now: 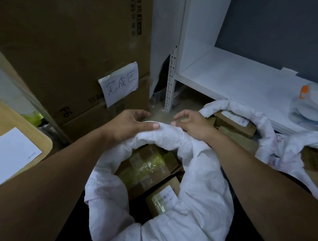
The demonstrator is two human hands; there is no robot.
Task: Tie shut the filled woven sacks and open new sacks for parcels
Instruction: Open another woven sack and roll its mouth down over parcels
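- The white woven sack [196, 211] is sitting right in front of the person, low in the view, with its mouth gaping open and its rim rolled down into a thick collar.
- It's packing a pile of cardboard parcels [147, 166]. A couple are wrapped in shiny clear tape, and one near the bottom is wearing a white label.
- The left hand [131, 124] is gripping the far side of the rolled rim, with the thumb pressing flat on top and the fingers [136, 113] curling down over the back edge.
- The right hand [192, 124] is grabbing the same far rim just beside it. Its fingers are bending over the fabric too, with the thumb tip poking out toward the left hand.
- Both forearms are reaching across the open mouth, one on each side.
- A second sack [262, 124] is slumping off to the right, also open and holding brown boxes [234, 121].
- Big cardboard cartons [67, 45] are stacking up behind on the left, with a handwritten paper sign [120, 83] taped onto them.
- A white shelf unit [237, 78] is standing behind on the right. A clear plastic bag [306, 105] with something orange in it is lying on the shelf's right end.
- A desk [44, 143] corner is peeking in at the far left, carrying a white sheet of paper [11, 156].
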